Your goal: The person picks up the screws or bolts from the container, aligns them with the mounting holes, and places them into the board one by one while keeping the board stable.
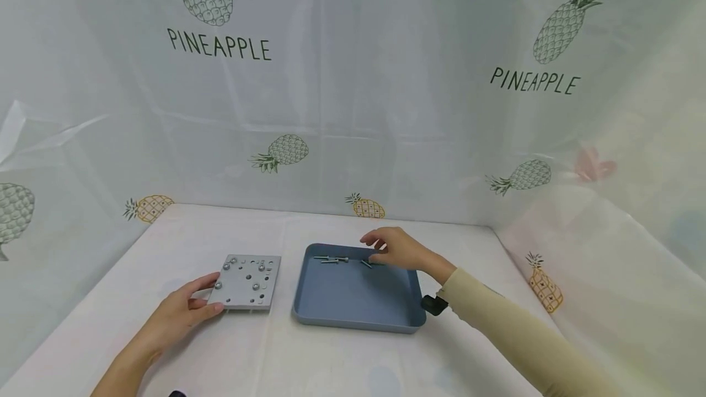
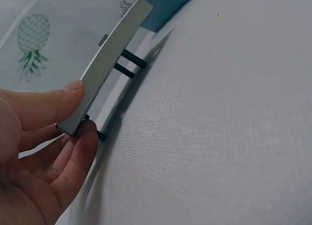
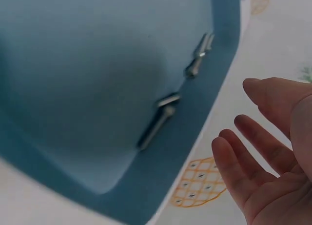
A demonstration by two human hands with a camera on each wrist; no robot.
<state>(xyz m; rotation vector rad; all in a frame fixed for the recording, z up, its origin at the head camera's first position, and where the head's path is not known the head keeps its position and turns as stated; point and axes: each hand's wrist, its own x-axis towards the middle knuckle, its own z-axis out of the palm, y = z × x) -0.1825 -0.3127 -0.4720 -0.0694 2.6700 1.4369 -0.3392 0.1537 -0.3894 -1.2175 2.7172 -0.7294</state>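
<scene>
A flat silver metal plate (image 1: 239, 294) with several holes and bolts is at the left, slightly tilted. My left hand (image 1: 175, 318) pinches its near left edge, thumb on one face and fingers beneath. In the left wrist view, dark bolt shanks (image 2: 132, 58) stick out of the plate's underside. Above the far side of a blue-grey tray (image 1: 353, 302) hovers my right hand (image 1: 405, 250), fingers loosely bent, nothing between them. Several loose bolts (image 1: 330, 260) lie along the tray's far edge. More bolts (image 3: 158, 125) show in the right wrist view, apart from the fingers.
A pale cloth (image 1: 309, 360) covers the table. Behind it hangs a white sheet (image 1: 364, 97) printed with pineapples. Beside the tray's right edge, a small black object (image 1: 434, 305) shows at the right wrist. The plate is left of the tray, a narrow gap between them.
</scene>
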